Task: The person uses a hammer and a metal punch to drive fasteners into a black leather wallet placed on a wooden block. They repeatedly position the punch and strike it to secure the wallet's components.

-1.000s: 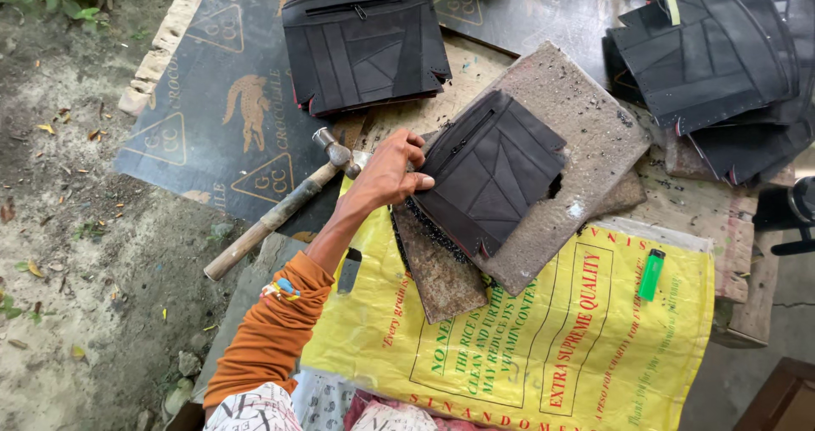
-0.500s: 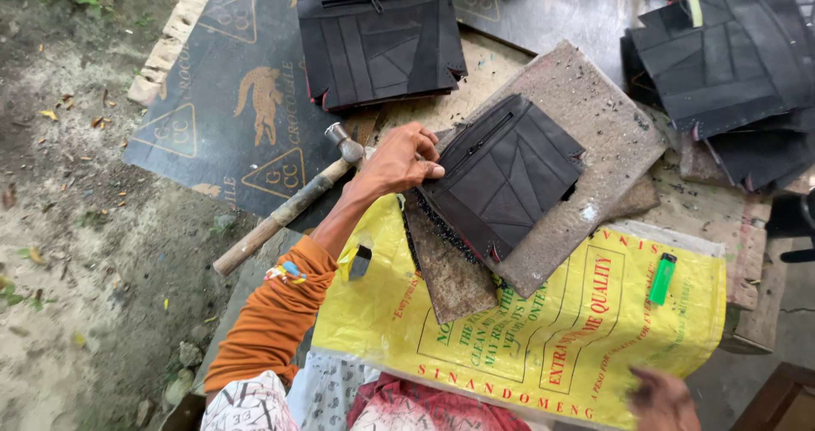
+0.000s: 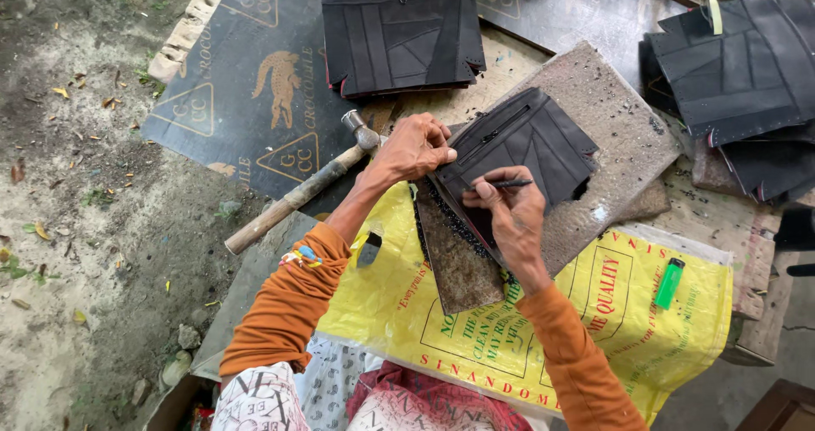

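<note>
Left hand [image 3: 416,146] is pressing flat on black pouch [image 3: 518,146], fingers curled over its edge, lying on stone slab [image 3: 611,134]. Right hand [image 3: 509,214] is pinching thin tool [image 3: 508,183]; tip hard to make out.

1. A low wooden platform [image 3: 768,253] carries a dark printed sheet [image 3: 246,100] at its left edge.
2. A yellow sack [image 3: 594,312] covers its near edge.
3. A hammer [image 3: 297,195] lies at the sheet's near corner.

Both arms reach forward, left hand [image 3: 414,146] pressing flat, right hand [image 3: 507,213] pinched closed
</note>
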